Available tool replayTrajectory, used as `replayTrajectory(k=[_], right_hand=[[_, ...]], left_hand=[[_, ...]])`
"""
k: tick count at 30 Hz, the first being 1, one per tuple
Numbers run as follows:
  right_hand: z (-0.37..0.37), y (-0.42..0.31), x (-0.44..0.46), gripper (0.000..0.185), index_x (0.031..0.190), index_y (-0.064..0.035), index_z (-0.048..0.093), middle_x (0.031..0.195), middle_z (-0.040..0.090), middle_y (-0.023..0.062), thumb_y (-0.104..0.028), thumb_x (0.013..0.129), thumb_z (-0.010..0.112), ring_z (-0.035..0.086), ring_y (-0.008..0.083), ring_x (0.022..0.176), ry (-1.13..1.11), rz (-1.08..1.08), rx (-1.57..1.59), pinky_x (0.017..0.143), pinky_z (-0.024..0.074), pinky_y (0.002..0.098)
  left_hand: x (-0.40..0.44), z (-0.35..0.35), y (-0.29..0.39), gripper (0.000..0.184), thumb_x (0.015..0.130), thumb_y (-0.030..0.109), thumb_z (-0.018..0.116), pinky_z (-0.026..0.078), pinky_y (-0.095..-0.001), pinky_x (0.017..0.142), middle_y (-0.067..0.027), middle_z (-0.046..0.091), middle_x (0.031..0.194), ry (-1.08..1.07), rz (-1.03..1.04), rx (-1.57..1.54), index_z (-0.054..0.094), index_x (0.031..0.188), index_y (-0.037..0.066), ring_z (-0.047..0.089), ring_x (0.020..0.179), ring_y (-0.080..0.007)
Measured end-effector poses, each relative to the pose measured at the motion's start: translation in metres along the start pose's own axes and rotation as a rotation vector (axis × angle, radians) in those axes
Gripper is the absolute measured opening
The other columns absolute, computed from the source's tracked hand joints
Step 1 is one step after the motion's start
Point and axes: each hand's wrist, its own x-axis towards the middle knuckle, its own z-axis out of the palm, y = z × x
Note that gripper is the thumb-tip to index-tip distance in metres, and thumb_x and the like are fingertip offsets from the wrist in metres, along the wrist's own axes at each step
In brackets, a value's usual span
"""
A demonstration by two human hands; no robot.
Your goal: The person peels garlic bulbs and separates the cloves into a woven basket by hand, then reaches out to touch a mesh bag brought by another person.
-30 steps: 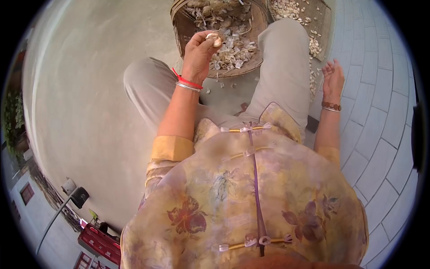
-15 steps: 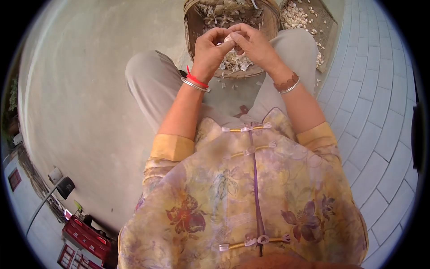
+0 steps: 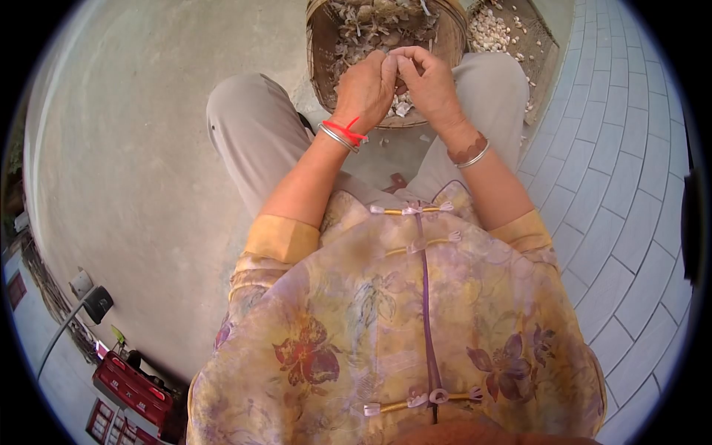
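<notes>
Ground: One stretch of pale concrete (image 3: 148,148) meets one strip of grey paving (image 3: 601,178), with one red vehicle (image 3: 133,386) standing far off.
Sitter: One person in a floral jacket (image 3: 386,319) sits before me, two knees in beige trousers (image 3: 252,133) spread wide.
Basket: One woven basket (image 3: 315,55) stands beyond the knees, holding garlic (image 3: 393,37) and papery skins (image 3: 402,107), too tangled to count.
Tray: One woven tray (image 3: 540,81) lies beside the right knee, strewn with dozens of pale cloves (image 3: 489,31), beyond exact count.
Hands: Two, left hand (image 3: 363,85) and right hand (image 3: 430,89), meet at the fingertips over the basket's near side, fingers curled in. Whatever lies between them is hidden; I cannot tell whether either is clamped on a piece.
Handling: Small, papery pieces seem best served by a light pinch, both thumbs close together, one side steady as the other works, wrists low over the basket to catch loose flakes.
Wrists: One red string (image 3: 345,131) and a silver bangle on the left; one brown bracelet (image 3: 469,150) and another silver bangle on the right.
</notes>
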Motion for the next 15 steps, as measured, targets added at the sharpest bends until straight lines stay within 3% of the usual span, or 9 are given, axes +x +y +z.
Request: replayTrajectory(k=[10, 15], right_hand=[[0.0016, -0.0023, -0.0062, 0.020, 0.099, 0.0020, 0.066, 0.082, 0.068, 0.0057, -0.014, 0.091, 0.057, 0.063, 0.0087, 0.070, 0.094, -0.061, 0.019, 0.060, 0.0564, 0.0242], [0.0016, -0.0045, -0.0071, 0.020, 0.101, 0.0015, 0.066, 0.087, 0.067, 0.0061, -0.013, 0.092, 0.055, 0.064, 0.0099, 0.072, 0.079, -0.011, 0.139, 0.059, 0.0567, 0.0244]], left_hand=[[-0.0036, 0.0084, 0.0048, 0.034, 0.099, 0.027, 0.040, 0.047, -0.0473, 0.064, -0.0252, 0.061, 0.077, 0.060, 0.053, -0.237, 0.055, 0.089, -0.002, 0.059, 0.074, -0.0450], [-0.0030, 0.0072, 0.0062, 0.035, 0.099, 0.028, 0.040, 0.047, -0.0467, 0.064, -0.0253, 0.060, 0.078, 0.054, 0.066, -0.196, 0.055, 0.089, -0.002, 0.059, 0.074, -0.0445]])
